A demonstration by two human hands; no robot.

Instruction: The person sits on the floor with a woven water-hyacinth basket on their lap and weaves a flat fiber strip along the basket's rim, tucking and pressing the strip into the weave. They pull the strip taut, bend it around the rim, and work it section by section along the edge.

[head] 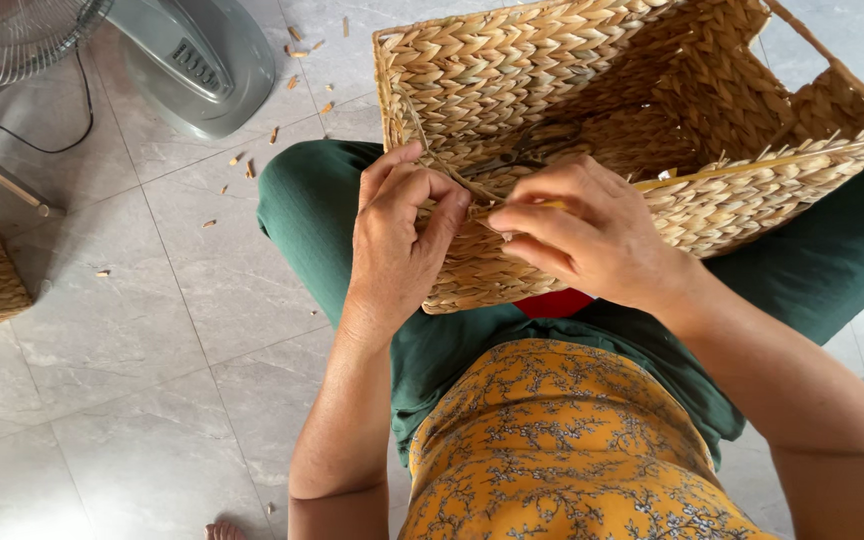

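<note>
Orange patterned fabric (562,450) fills the foreground, with green trousers (312,215) beyond it. On the lap rests a woven basket (592,110), tipped on its side. At its near rim, the left hand (397,240) is closed on a thin straw strand (442,170), while the right hand (577,235) pinches the same strand just beside it. Step in hand, as judged: weaving or tightening the rim. Next, the strand probably needs tension and threading. Beyond the basket lie straw scraps (252,165) and a fan base (197,60).
</note>
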